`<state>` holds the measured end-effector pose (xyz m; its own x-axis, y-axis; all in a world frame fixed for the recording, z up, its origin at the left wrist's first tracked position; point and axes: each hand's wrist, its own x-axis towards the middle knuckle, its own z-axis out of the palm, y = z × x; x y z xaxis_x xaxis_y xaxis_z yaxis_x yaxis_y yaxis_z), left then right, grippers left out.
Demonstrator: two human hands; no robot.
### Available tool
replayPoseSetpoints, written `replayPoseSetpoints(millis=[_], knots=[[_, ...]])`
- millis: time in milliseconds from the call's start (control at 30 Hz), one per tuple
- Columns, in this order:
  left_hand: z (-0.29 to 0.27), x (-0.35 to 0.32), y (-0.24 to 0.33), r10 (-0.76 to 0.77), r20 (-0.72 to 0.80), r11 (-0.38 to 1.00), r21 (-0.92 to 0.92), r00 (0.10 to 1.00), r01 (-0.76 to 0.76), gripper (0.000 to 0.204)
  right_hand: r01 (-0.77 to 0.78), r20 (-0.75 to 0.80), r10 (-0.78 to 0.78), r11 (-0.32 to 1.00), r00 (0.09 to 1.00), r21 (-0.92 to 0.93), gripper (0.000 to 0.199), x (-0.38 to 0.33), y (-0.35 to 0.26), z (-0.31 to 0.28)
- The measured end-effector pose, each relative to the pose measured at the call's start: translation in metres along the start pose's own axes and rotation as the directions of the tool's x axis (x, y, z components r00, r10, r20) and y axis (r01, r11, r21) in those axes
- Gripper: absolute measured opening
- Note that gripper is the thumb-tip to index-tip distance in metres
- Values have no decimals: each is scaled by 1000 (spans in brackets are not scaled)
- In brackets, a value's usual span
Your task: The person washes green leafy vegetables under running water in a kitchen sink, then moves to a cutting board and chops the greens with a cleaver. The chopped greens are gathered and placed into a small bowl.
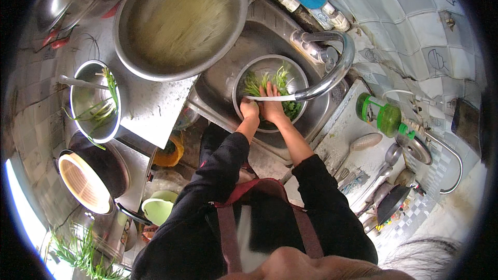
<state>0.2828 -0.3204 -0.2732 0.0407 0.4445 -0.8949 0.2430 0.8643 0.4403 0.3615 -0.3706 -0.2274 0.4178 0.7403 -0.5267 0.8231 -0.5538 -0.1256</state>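
Note:
In the sink (212, 78) stands a round metal bowl (300, 72) holding leafy green herbs (282, 79) with thin stems. My left hand (249, 109) is curled closed at the bowl's near left side, beside the stems; its fingertips and whatever they hold are hidden. Over the greens lies my right hand (272, 105), its fingers stretched out and slightly apart, touching them. A curved chrome faucet (340, 65) reaches over the bowl. From its mouth a white streak (267, 98) runs leftward above both hands; I cannot tell whether it is water or a pale tube.
A large metal basin (122, 46) with pale thin noodles (184, 18) stands left of the sink on a white counter (158, 116). Farther left is a metal bowl (78, 106) with scallions. At right are a green bottle (389, 119), a skimmer (365, 141) and a black pan (392, 205).

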Motion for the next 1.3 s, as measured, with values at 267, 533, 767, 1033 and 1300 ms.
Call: replayPoseSetpoints(millis=[267, 533, 767, 1033, 1300], knots=[[34, 89, -74, 263, 212, 759, 557, 941, -337, 12, -74, -302, 287, 825, 909, 560, 48, 24, 28, 16], [-1, 7, 8, 169, 104, 915, 354, 980, -195, 29, -249, -381, 343, 929, 858, 275, 63, -4, 15, -23], [-8, 14, -11, 70, 63, 997, -40, 996, -67, 33, 70, -330, 29, 957, 944, 283, 75, 3, 2, 4], [-5, 4, -10, 160, 57, 958, 232, 985, -169, 32, 72, 26, -70, 991, 997, -115, 72, 0, -2, 10], [-2, 33, -28, 223, -89, 919, 351, 971, -179, 28, -81, -227, 543, 484, 808, 871, 19, 1, 17, -38]])
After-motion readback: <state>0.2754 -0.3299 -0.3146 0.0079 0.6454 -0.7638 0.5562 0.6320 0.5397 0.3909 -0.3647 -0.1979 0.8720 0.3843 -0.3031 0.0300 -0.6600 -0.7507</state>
